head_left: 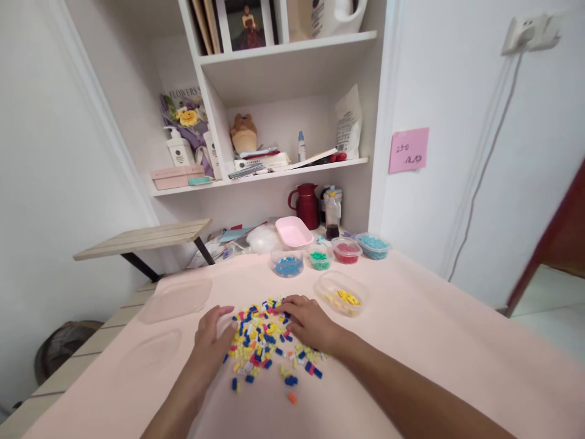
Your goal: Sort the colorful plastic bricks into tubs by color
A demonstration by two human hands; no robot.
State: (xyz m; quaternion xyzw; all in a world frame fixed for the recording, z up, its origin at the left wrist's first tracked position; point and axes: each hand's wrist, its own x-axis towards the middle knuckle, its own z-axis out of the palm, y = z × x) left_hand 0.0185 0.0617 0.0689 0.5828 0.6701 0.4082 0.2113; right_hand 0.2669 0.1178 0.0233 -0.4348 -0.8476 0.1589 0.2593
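"Left side, hands first?"
"Left hand (214, 332): thumb and forefinger spread, other fingers partly hidden, beside a loose pile of small multicoloured plastic bricks (258, 332) on mid-tabletop. Right hand (313, 322): fingers bent over the pile's far right part; whether they pinched anything, I could not tell."
"Hazards?"
"A broad left-hand sweep could have scattered bricks toward the near edge, where one orange plastic brick (292, 398) lay apart. The right forearm, if raised carelessly, could have tipped the clear oval plastic tub of yellow bricks (323, 282) and mixed colours."
"Surface, room?"
"Pale pink tabletop (457, 323); clear, flat, lid-like plastic sheet (176, 300) near its left edge; white shelf unit (292, 88) beyond its far edge; four clear plastic tubs (336, 255) of coloured pieces, far right corner; pink paper note (408, 150) on the wall, right."
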